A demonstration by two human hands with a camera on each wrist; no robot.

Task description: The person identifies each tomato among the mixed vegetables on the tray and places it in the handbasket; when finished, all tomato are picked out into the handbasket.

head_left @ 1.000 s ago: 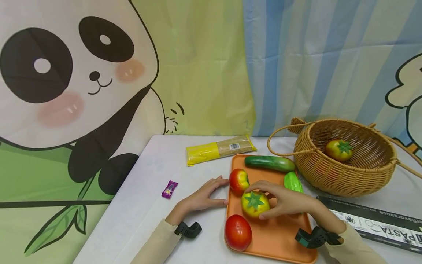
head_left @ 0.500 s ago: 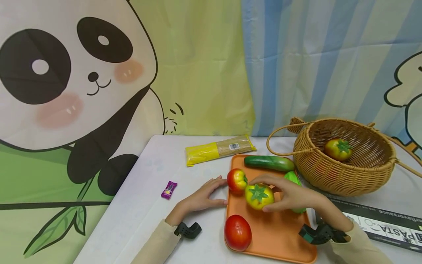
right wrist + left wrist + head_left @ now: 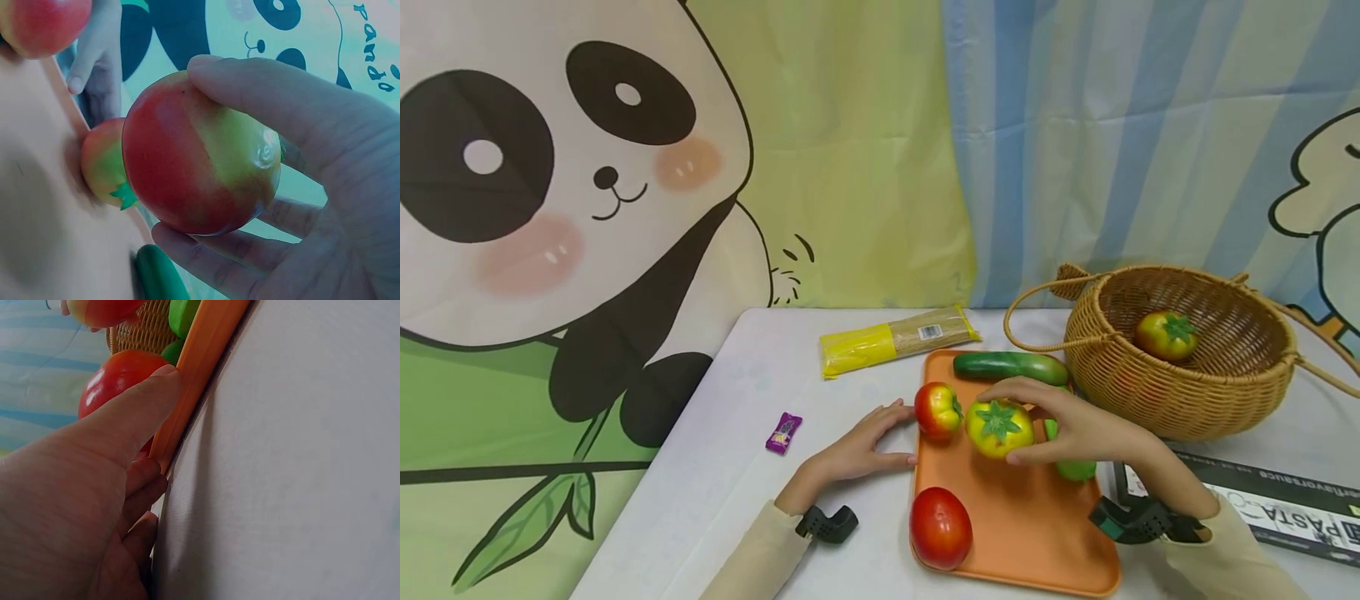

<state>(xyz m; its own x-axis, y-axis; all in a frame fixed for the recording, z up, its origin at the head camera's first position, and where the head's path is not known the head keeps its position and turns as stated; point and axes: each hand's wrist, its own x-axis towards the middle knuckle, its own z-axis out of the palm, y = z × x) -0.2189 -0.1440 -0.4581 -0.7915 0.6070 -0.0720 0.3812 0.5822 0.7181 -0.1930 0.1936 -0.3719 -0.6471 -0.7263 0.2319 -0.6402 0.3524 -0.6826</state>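
My right hand (image 3: 1078,429) holds a yellow-and-red tomato (image 3: 998,429) with a green star-shaped top, thumb and fingers around its sides. In the right wrist view this tomato (image 3: 194,156) hangs above the tray. The orange tray (image 3: 1007,533) also bears a red tomato (image 3: 941,527), a red-and-yellow tomato (image 3: 936,408), a cucumber (image 3: 1009,367) and a light green vegetable (image 3: 1077,470), partly hidden by my right hand. At the tray's left edge lies my left hand (image 3: 865,443), fingers relaxed; its thumb (image 3: 147,394) is against the tray's side in the left wrist view.
A wicker basket (image 3: 1180,404) with a yellow-red tomato (image 3: 1166,336) inside stands at the back right, its handles folded outward. Beneath it lies a black-and-white pasta box (image 3: 1277,504). A yellow noodle packet (image 3: 898,342) lies behind the tray, a purple wrapped candy (image 3: 784,433) to the left.
My right hand has lifted the yellow-and-red tomato and carried it right and back, away from the red-and-yellow one. The left hand stays at the tray's edge.
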